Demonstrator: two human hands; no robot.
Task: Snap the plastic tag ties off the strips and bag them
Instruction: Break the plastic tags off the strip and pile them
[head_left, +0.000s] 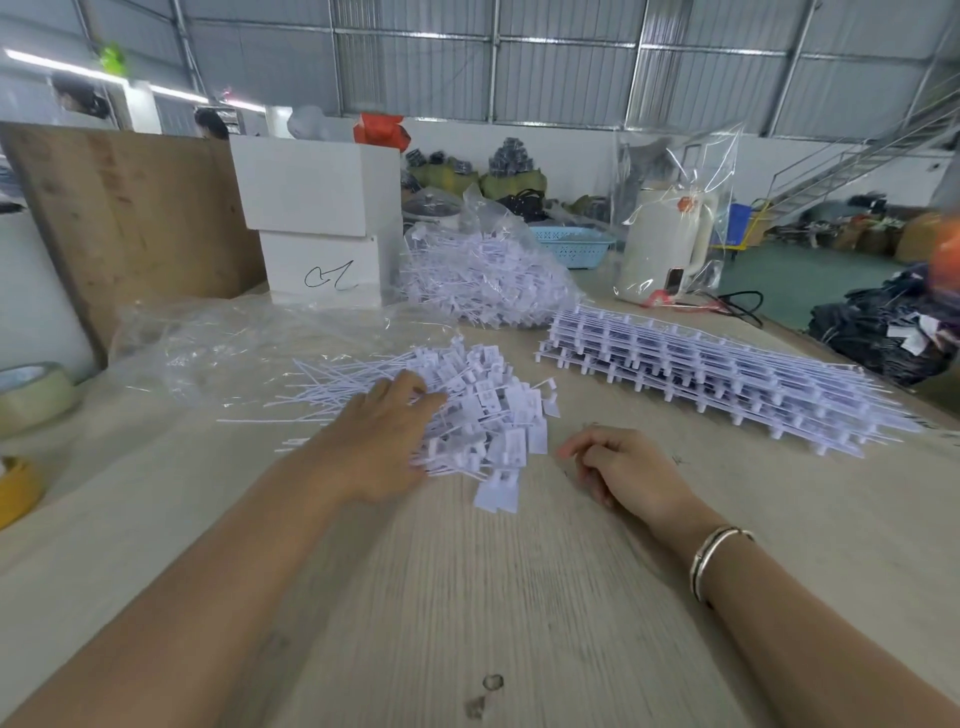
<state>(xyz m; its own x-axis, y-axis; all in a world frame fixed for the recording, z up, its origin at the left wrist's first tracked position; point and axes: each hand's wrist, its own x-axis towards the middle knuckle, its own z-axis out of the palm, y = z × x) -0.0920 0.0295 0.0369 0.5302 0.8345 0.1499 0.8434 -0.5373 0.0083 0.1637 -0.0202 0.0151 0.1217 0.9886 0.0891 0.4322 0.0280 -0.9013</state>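
Observation:
A loose pile of white tag ties (483, 405) lies in the middle of the wooden table (519, 597). My left hand (387, 441) rests on the pile's left side, fingers spread over the ties. Just right of the pile, my right hand (623, 470) lies on the table with fingers loosely curled, holding nothing. A stack of uncut tie strips (717, 379) sits to the right. A clear plastic bag (218, 343) lies flat beyond the pile on the left. Further back, a second clear bag filled with ties (483, 275) stands.
Two stacked white boxes (317, 218) and a wooden board (130, 218) stand at the back left. Tape rolls (31, 395) sit at the left edge. A bagged white kettle (670, 244) and a blue basket (571, 244) stand at the back right.

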